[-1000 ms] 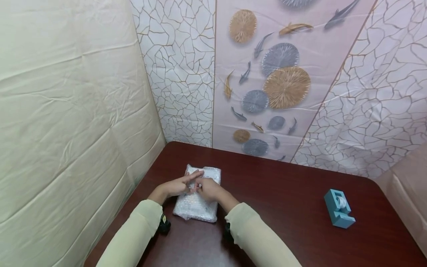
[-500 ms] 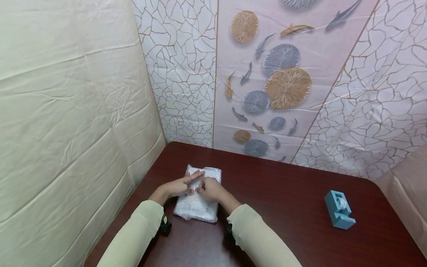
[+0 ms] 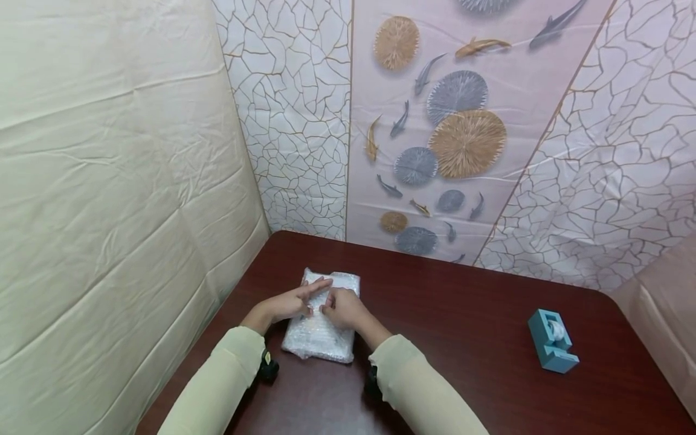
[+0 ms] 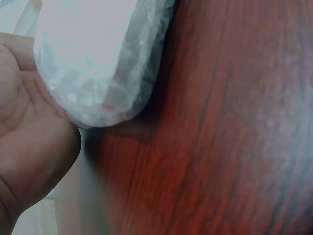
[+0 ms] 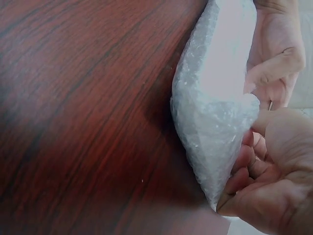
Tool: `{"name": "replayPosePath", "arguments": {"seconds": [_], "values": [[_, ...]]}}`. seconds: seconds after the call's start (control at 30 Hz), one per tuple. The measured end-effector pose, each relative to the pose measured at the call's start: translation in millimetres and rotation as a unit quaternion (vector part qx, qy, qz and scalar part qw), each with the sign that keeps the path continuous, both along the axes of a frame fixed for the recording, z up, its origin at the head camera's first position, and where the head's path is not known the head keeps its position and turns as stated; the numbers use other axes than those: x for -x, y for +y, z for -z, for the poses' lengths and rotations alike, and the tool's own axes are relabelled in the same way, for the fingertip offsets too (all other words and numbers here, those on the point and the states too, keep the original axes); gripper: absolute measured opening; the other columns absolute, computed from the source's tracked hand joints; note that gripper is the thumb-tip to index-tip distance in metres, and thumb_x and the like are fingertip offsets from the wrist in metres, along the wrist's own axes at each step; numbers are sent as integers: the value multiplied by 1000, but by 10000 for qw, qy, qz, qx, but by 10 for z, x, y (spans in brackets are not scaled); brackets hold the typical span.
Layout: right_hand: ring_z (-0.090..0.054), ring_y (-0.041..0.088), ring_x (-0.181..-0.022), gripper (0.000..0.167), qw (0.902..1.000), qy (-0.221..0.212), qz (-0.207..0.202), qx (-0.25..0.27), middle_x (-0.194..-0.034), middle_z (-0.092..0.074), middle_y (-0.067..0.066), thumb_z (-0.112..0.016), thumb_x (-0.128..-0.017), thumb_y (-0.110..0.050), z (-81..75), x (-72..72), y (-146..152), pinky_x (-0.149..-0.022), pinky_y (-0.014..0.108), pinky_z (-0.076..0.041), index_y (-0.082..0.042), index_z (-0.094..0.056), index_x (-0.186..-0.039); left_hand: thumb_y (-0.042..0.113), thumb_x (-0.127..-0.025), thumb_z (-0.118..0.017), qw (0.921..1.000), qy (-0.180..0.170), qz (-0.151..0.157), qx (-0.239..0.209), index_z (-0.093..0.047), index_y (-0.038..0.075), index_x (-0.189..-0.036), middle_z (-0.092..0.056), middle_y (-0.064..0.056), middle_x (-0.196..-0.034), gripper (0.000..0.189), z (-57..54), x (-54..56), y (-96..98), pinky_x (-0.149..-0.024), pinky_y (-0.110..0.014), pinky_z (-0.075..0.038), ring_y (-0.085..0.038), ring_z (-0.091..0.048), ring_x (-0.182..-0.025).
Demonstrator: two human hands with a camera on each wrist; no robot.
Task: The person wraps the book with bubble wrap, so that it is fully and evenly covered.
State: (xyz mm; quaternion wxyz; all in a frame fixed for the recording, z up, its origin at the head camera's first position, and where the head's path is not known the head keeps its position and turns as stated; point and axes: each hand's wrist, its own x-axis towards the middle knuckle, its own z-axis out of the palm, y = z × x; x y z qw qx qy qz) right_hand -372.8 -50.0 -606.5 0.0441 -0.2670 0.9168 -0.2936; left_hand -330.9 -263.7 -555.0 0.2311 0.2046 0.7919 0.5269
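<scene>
A flat white parcel in bubble wrap (image 3: 321, 341) lies on the dark red table in the head view. My left hand (image 3: 288, 304) reaches over it from the left, fingers outstretched across its top and thumb pointing toward the other hand. From the right, my right hand (image 3: 342, 308) bends over the middle of the parcel with curled fingers, thumb and forefinger pinched at the wrap's surface. The right wrist view has the right hand's fingers (image 5: 239, 171) curled along the bubble wrap. In the left wrist view the palm (image 4: 29, 147) lies beside the parcel's rounded end.
A blue tape dispenser (image 3: 551, 341) with a roll in it stands at the right of the table (image 3: 462, 362). A cream cloth wall (image 3: 136, 181) rises along the left edge, and a patterned backdrop (image 3: 304, 121) hangs behind the table.
The right hand's fingertips have shifted slightly right, away from the left thumb, widening the gap between the hands. The left hand and the parcel stay nearly in place.
</scene>
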Motion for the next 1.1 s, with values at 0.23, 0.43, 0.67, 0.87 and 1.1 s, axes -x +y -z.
{"name": "replayPosePath", "arguments": {"seconds": [0.23, 0.43, 0.67, 0.87, 1.1], "values": [[-55, 7, -62, 25, 9997, 126, 213, -61, -66, -62, -12, -78, -97, -31, 5, 40, 14, -58, 26, -48, -24, -64, -78, 12, -108, -64, 9998, -98, -143, 57, -28, 22, -177, 5, -4, -189, 79, -28, 8, 63, -133, -72, 15, -38, 38, -165], [-56, 8, -63, 22, 9994, 140, 276, -137, -67, -62, -11, -75, -97, -26, 4, 53, 18, -60, 26, -48, -25, -63, -78, 2, -104, -60, 9992, -11, -316, 224, -31, 27, -176, 3, -3, -189, 82, -47, -7, 109, -134, -70, 15, -37, 34, -168], [-56, 8, -64, 19, 9998, 118, 134, -113, -70, -61, -11, -72, -96, -26, 18, 45, 37, -59, 26, -47, -24, -63, -81, 3, -98, -60, 9976, 176, -482, 469, -36, 32, -174, -1, -1, -189, 85, -10, -4, 151, -135, -70, 8, -38, 28, -170], [-57, 6, -68, 8, 9990, 222, -385, 102, -77, -67, -7, -65, -95, -18, -165, -86, 100, -64, 24, -50, -17, -68, -88, 3, -96, -58, 9954, 376, -570, 669, -37, 33, -174, -4, -4, -189, 86, -19, -19, 174, -133, -75, 12, -43, 25, -170], [-53, 3, -69, 17, 9927, -670, -806, 590, -78, -63, -4, -69, -92, -6, -680, -496, 223, -67, 20, -47, 2, -70, -106, 24, -113, -55, 9874, 1019, -189, 1198, -31, 30, -176, -4, -17, -188, 68, 8, -83, 114, -131, -80, 9, -56, 16, -168]]}}
